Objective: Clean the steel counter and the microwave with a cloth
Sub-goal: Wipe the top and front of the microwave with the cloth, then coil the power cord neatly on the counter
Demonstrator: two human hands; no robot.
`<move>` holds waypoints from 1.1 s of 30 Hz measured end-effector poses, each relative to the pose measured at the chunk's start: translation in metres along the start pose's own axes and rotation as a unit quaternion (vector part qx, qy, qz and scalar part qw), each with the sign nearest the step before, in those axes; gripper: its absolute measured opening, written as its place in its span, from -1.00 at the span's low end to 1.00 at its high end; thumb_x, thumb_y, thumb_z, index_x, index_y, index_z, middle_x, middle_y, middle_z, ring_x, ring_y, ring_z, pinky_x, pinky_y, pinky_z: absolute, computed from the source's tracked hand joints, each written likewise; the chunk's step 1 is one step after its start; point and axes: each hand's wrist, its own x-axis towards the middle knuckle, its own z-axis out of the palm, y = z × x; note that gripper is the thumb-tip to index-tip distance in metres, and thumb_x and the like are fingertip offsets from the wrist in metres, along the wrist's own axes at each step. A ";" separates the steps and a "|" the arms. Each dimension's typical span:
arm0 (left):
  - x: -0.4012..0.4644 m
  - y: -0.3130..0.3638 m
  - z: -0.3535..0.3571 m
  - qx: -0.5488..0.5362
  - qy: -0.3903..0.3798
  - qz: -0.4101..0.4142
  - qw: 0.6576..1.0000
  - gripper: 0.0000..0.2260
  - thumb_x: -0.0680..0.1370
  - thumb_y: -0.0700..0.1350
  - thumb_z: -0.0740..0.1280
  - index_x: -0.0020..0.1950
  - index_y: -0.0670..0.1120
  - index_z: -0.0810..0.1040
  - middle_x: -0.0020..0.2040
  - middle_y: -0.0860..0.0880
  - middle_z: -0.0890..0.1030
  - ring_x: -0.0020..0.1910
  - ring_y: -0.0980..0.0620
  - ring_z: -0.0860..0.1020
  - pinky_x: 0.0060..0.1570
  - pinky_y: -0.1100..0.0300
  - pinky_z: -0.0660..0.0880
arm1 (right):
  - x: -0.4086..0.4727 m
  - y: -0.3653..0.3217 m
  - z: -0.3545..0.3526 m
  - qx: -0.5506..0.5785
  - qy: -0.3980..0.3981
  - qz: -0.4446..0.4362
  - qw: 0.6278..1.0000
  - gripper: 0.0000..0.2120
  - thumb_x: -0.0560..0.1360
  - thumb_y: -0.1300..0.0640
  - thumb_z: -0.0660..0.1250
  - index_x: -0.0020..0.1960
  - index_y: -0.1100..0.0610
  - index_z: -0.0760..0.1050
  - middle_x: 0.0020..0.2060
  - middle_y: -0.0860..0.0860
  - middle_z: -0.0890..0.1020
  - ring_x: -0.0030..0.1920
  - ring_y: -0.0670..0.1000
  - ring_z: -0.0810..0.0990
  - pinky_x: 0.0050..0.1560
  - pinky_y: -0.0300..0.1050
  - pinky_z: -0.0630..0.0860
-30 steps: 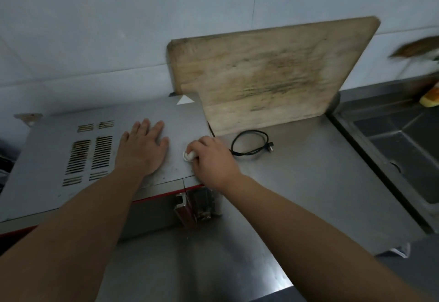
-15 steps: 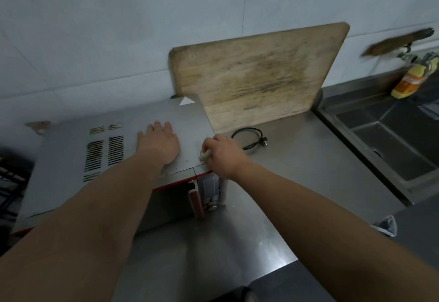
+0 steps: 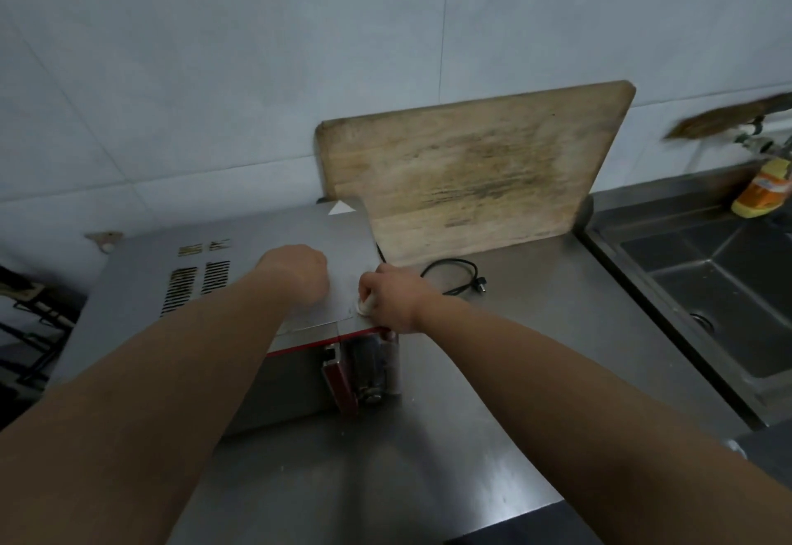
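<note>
The steel microwave (image 3: 141,287) stands at the left of the steel counter (image 3: 535,330). My left hand (image 3: 295,274) rests on its top panel, and its fingers are out of sight from this angle. At the front right corner of that panel, my right hand (image 3: 396,300) grips a small white cloth (image 3: 364,308) and presses it onto the metal. Only a bit of the cloth shows under the fingers.
A worn wooden cutting board (image 3: 471,167) leans on the tiled wall behind the microwave. A black cable (image 3: 454,276) lies coiled on the counter beside my right hand. A steel sink (image 3: 720,287) with a yellow bottle (image 3: 760,195) is at the right.
The view has tilted up and pulled back. My right hand with the cloth slid toward the front right corner of the microwave top. My left hand's fingers no longer show.
</note>
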 end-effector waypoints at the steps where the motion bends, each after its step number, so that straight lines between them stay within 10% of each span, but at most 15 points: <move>1: 0.001 0.004 -0.004 -0.006 0.000 -0.004 1.000 -0.69 0.60 -0.04 0.13 0.25 -0.05 0.54 0.20 -0.08 0.56 0.13 -0.09 0.53 0.09 0.03 0.50 | -0.003 0.005 -0.002 -0.005 -0.004 -0.018 1.000 -0.78 0.53 0.07 0.32 0.17 0.05 0.48 0.13 0.10 0.46 0.09 0.13 0.47 -0.01 -0.12 0.30; 9: 0.009 0.082 -0.047 -0.059 -0.030 -0.037 0.997 -0.62 0.66 0.06 0.12 0.43 -0.03 0.45 0.42 -0.08 0.46 0.35 -0.11 0.45 0.33 0.01 0.41 | -0.038 0.092 -0.019 -0.091 -0.194 -0.105 0.971 -0.80 0.55 0.09 0.28 0.12 0.14 0.53 0.04 0.12 0.62 0.00 0.17 0.56 -0.10 -0.11 0.41; 22: 0.042 0.289 -0.017 -0.025 -0.154 0.120 0.980 -0.56 0.65 0.07 0.10 0.52 0.01 0.33 0.53 -0.07 0.35 0.47 -0.10 0.35 0.43 0.07 0.30 | -0.110 0.337 0.001 -0.088 -0.261 0.180 0.944 -0.78 0.38 0.14 0.41 -0.42 0.18 0.63 -0.35 0.09 0.63 -0.26 0.11 0.64 -0.02 0.06 0.65; 33: 0.115 0.415 -0.010 -0.023 -0.102 0.301 0.948 -0.60 0.66 0.06 0.14 0.46 -0.04 0.41 0.46 -0.10 0.43 0.40 -0.10 0.41 0.38 0.14 0.34 | -0.236 0.418 -0.015 -0.027 -0.265 0.376 0.887 -0.48 0.49 0.12 0.29 -0.65 0.07 0.56 -0.53 -0.05 0.63 -0.27 -0.01 0.67 0.04 -0.01 0.62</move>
